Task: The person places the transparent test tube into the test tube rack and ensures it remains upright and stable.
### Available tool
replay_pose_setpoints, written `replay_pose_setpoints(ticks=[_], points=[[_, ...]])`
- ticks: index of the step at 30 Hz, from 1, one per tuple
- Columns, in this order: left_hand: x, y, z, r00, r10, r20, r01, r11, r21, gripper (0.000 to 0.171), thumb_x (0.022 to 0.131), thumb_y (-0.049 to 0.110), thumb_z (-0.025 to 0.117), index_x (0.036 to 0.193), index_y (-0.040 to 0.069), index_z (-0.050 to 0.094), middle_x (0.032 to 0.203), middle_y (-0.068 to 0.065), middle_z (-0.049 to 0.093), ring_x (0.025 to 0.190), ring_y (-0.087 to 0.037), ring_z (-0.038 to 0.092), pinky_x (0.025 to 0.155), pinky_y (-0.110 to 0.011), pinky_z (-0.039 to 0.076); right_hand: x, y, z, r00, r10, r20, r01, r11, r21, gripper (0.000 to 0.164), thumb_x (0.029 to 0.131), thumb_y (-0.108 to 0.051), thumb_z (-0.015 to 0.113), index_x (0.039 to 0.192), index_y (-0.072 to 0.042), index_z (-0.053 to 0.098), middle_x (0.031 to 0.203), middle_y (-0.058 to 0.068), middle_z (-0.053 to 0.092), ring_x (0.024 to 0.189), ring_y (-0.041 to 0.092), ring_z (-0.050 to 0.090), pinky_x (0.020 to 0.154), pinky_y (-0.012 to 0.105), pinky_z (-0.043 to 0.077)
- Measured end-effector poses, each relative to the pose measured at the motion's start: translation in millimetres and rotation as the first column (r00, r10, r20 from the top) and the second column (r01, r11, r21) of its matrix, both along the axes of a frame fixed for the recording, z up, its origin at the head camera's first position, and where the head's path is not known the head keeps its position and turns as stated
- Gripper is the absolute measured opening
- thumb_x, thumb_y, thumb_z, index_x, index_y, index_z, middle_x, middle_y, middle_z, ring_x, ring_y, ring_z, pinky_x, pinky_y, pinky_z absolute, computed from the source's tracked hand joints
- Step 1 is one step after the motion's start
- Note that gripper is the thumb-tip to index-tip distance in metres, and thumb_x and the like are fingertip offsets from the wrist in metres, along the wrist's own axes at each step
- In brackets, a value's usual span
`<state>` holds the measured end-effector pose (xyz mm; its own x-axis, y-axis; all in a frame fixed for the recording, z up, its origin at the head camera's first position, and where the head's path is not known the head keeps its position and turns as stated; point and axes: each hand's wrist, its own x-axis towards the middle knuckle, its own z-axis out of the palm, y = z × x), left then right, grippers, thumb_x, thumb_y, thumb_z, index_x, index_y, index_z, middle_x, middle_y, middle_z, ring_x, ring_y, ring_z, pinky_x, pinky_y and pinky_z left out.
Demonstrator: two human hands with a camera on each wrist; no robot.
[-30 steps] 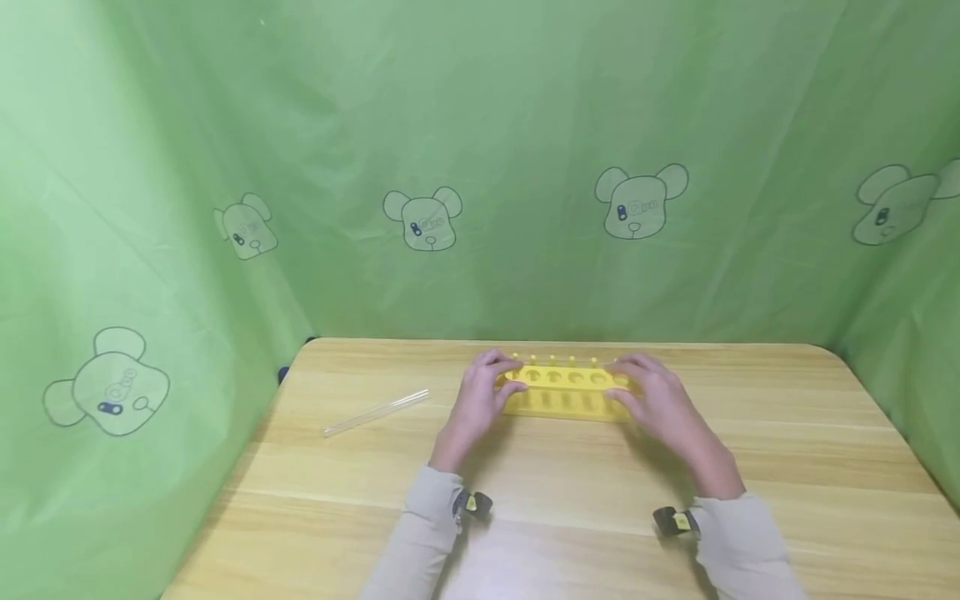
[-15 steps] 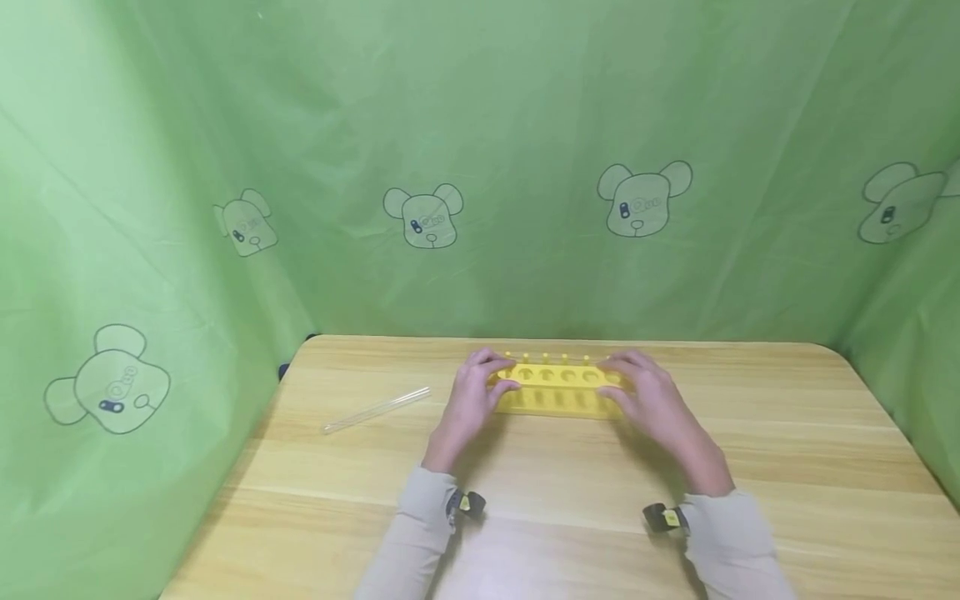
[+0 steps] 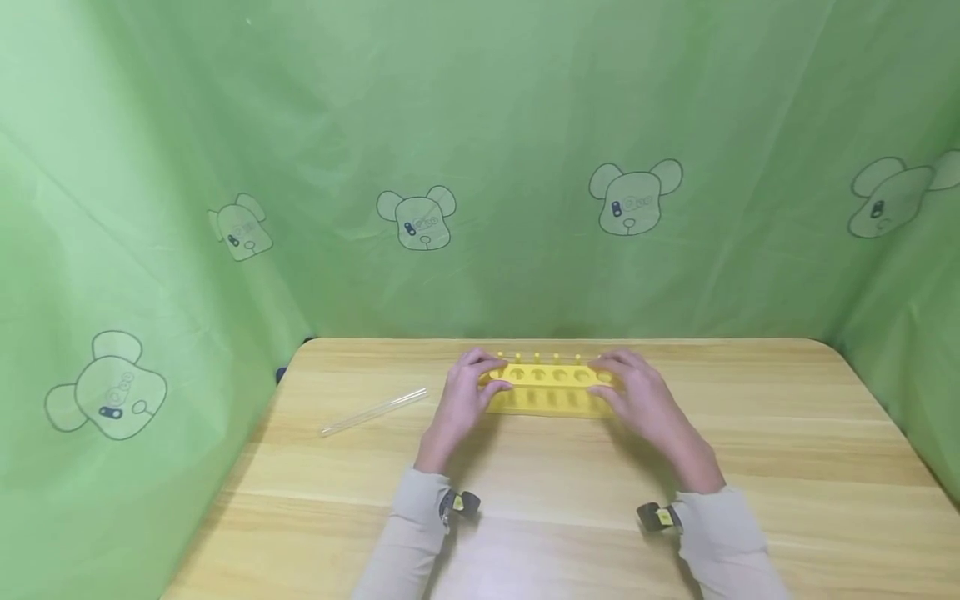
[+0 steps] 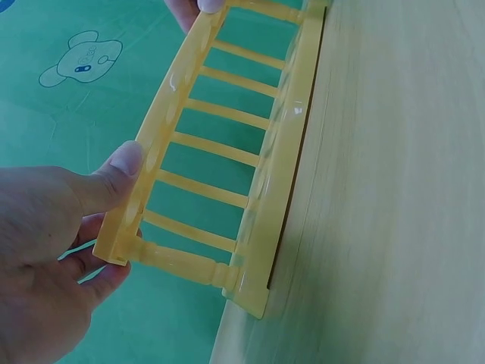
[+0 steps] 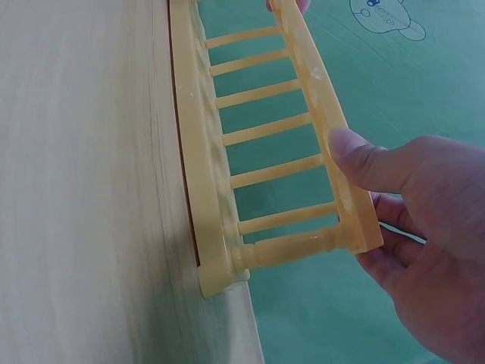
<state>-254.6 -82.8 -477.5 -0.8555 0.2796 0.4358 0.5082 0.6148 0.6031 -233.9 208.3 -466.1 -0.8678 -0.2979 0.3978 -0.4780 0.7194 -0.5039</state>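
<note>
A yellow plastic test tube rack [image 3: 551, 376] stands upright near the back of the table, with a row of round holes along its top bar and pegs behind. My left hand [image 3: 462, 395] grips the left end of the top bar, thumb on the near side and fingers behind. At the other end, my right hand [image 3: 640, 395] pinches the bar the same way. Both wrist views show the rack [image 4: 258, 159] close up, its base at the table surface. Left of the rack lies clear glass tubing [image 3: 373, 412], probably test tubes, touched by neither hand.
The wooden table [image 3: 555, 500] has rounded back corners. Green sheeting [image 3: 510, 100] printed with bear heads hangs behind it and along both sides. A small black wrist camera is strapped to each sleeve.
Both hands and the yellow rack have shifted a little to the left together. The clear glass tubing lies where it was on the table.
</note>
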Motion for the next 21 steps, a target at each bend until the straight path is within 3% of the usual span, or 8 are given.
replay_pose_setpoints(ticks=[14, 21], points=[[-0.7, -2.0, -0.1, 1.000, -0.018, 0.025, 0.019, 1.000, -0.023, 0.039, 0.087, 0.019, 0.080, 0.121, 0.001, 0.072, 0.120, -0.009, 0.068, 0.114, -0.022, 0.064, 0.105, -0.026, 0.051, -0.2, 0.1, -1.1, 0.998, 0.014, -0.056, -0.013, 1.000, 0.020, 0.039, 0.086, -0.007, 0.083, 0.121, 0.004, 0.069, 0.122, 0.022, 0.064, 0.114, 0.042, 0.060, 0.100, 0.059, 0.052], [-2.4, -3.1, -0.5, 0.999, -0.028, 0.025, 0.029, 0.999, -0.020, 0.040, 0.087, 0.018, 0.080, 0.121, 0.000, 0.072, 0.123, -0.011, 0.068, 0.117, -0.024, 0.064, 0.106, -0.029, 0.051, -0.7, -0.5, -0.4, 0.999, 0.016, -0.032, -0.016, 1.000, 0.024, 0.041, 0.088, -0.010, 0.081, 0.123, 0.005, 0.068, 0.123, 0.022, 0.063, 0.115, 0.041, 0.059, 0.101, 0.059, 0.051]])
